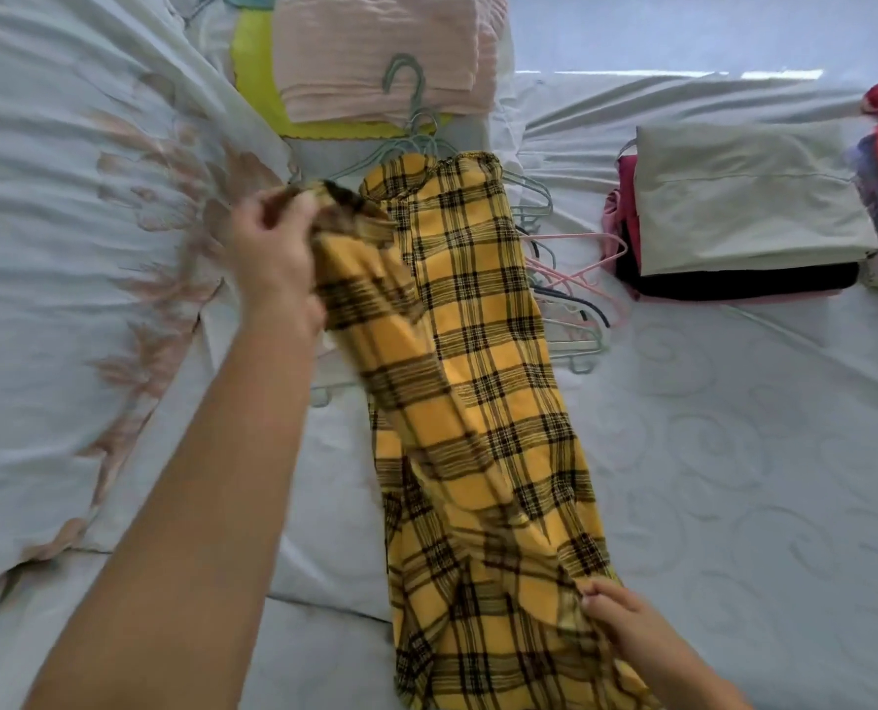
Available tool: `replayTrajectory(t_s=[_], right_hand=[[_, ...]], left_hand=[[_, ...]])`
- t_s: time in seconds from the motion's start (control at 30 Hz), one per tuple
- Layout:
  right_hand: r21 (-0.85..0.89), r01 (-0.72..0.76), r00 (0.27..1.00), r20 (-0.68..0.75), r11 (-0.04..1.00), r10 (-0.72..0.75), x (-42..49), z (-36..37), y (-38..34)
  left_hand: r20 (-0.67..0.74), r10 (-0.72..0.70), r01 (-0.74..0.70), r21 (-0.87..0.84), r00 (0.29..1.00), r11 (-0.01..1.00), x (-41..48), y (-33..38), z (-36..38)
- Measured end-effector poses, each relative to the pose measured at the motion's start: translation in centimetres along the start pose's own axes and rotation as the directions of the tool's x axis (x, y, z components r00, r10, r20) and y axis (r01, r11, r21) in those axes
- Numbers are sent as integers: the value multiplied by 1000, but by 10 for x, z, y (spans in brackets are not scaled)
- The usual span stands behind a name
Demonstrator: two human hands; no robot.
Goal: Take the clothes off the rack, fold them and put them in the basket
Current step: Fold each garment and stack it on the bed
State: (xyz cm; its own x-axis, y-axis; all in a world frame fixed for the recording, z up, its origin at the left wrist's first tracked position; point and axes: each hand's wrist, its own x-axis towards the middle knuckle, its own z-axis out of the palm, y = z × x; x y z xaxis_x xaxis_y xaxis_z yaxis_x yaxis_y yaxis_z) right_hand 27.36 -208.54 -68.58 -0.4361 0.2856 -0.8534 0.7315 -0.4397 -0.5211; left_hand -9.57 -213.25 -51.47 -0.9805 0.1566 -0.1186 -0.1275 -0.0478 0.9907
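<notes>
At six o'clock, nearest the camera, the right hand (626, 627) presses its curled fingers onto the lower end of the plaid cloth (483, 402), gripping a fold there. That yellow-and-black cloth lies lengthwise on the bed (734, 479), running from six toward twelve o'clock. At about ten o'clock the left hand (273, 258) pinches a lifted edge of the cloth's upper part, fingers closed round the fabric. Under the cloth's far end and to its right lies a heap of hangers (559, 279). At nine o'clock a quilt (68, 248) is bunched up. At two o'clock sits a folded stack (739, 217), grey on top, dark below. At twelve o'clock lies a pink pile (380, 53) on something yellow.
</notes>
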Motion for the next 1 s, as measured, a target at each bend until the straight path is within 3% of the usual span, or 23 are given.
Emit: replayTrajectory(t_s=[0.1, 0.17, 0.23, 0.27, 0.37, 0.43, 0.47, 0.53, 0.6, 0.67, 0.73, 0.87, 0.93, 1.0], right_hand=[[117, -47, 962, -262, 992, 76, 21, -11, -1], [24, -120, 941, -317, 992, 121, 31, -14, -4], [-84, -193, 947, -277, 978, 163, 37, -15, -6], [-83, -215, 950, -249, 973, 188, 40, -15, -8], [-42, -206, 951, -245, 978, 190, 38, -11, -11], [-257, -184, 942, -320, 949, 96, 39, -13, -11], [-402, -193, 943, -329, 895, 55, 41, -14, -13], [-615, -211, 952, -305, 760, 18, 46, -19, -22], [-708, -216, 956, -294, 673, -3, 53, -20, -35], [-696, -97, 939, -300, 712, -166, 63, -18, -56], [-670, 78, 899, -272, 739, -343, 77, -12, -101], [-622, 390, 726, -247, 679, -642, 131, 1, -235], [-519, 441, 698, -314, 732, -643, 164, 6, -302], [-365, 444, 747, -354, 818, -563, 194, 9, -355]], left_hand=[[240, -107, 45, 251, 965, 967, 11, -40, 68], [378, -60, -153, 510, 924, 847, 2, -80, 80], [514, 42, -425, 657, 857, 622, -6, -119, 66], [581, 16, -517, 713, 814, 474, -7, -138, 56], [629, -316, -659, 752, 710, 14, -6, -185, 33], [569, -464, -668, 741, 679, -70, 3, -200, 26], [569, -495, -665, 746, 657, -24, 9, -202, 25], [630, -439, -600, 768, 641, 225, 17, -200, 22], [595, -204, -433, 742, 778, 512, 16, -193, 13], [368, -89, -218, 711, 926, 668, 15, -184, -2], [198, -156, -32, 710, 968, 703, 31, -178, -15], [160, -199, 43, 666, 967, 744, 102, -168, -13], [127, -257, 122, 631, 958, 767, 136, -161, 1], [57, -311, 208, 628, 949, 750, 163, -156, 15]])
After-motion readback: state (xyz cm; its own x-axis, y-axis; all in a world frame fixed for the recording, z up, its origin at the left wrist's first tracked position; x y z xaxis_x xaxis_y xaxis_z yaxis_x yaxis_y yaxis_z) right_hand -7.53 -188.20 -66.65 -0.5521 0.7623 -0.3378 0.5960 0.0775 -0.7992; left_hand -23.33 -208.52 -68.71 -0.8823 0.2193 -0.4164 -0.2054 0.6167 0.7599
